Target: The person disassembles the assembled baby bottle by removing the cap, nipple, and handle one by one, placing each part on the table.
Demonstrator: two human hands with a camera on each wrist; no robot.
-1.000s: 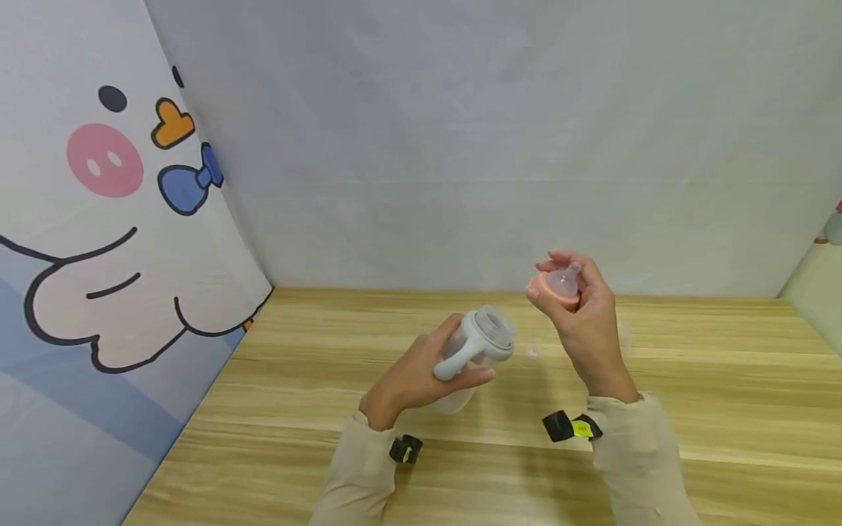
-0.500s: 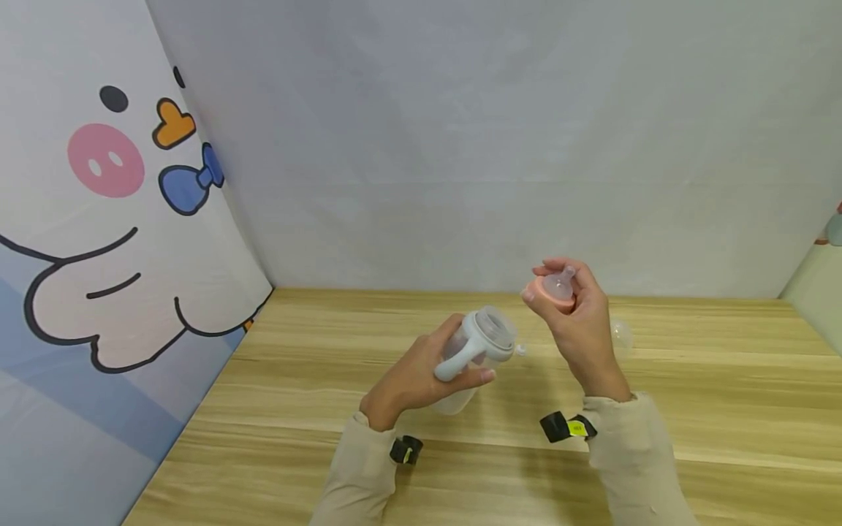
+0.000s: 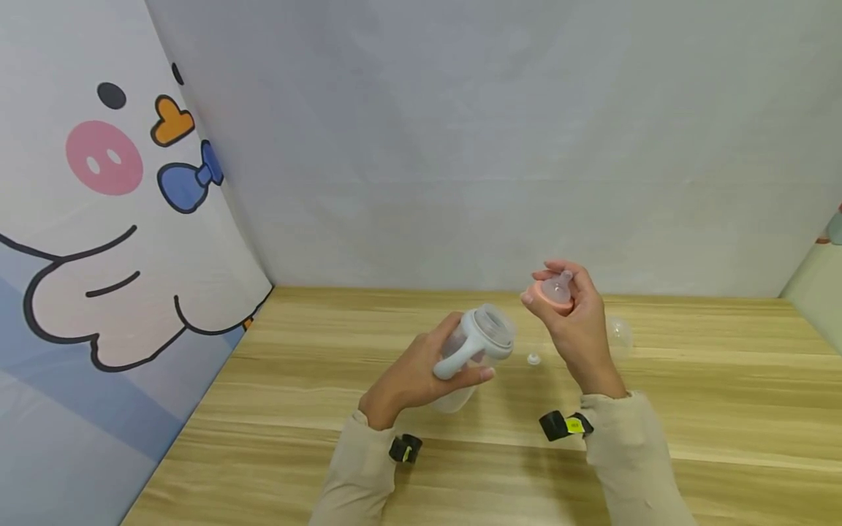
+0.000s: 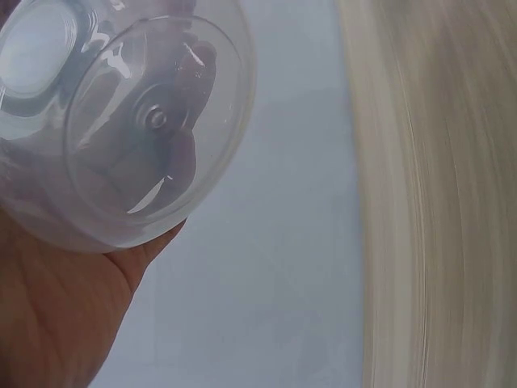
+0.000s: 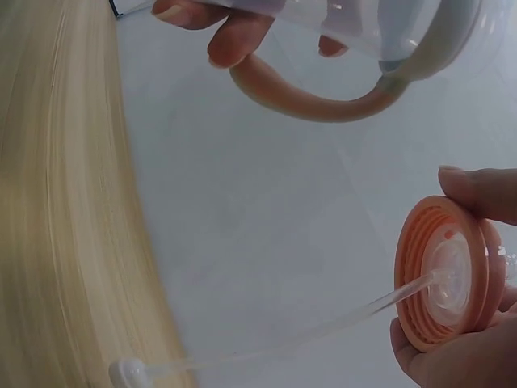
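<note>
My left hand (image 3: 417,372) grips a clear baby bottle (image 3: 457,394) with a pale grey handle ring; its uncapped mouth tilts up to the right. In the left wrist view the round base of the bottle (image 4: 153,121) fills the upper left, fingers showing through it. My right hand (image 3: 582,332) holds a pink screw collar (image 3: 549,298) with a clear nipple (image 3: 559,285), apart from the bottle. From the collar's threaded underside (image 5: 408,275) hangs a thin clear straw (image 5: 323,327), ending in a white weight (image 5: 129,373), which appears between the hands in the head view.
A clear dome cap (image 3: 620,336) stands on the wooden table (image 3: 710,409), right of the right hand and partly behind it. A pale backdrop (image 3: 460,183) rises behind the table, and a cartoon-printed cloth (image 3: 131,307) borders the left side.
My right hand has shifted slightly left with the collar, uncovering more of the dome cap. The straw's white end swung left, then back right. The left hand and bottle stay nearly still.
</note>
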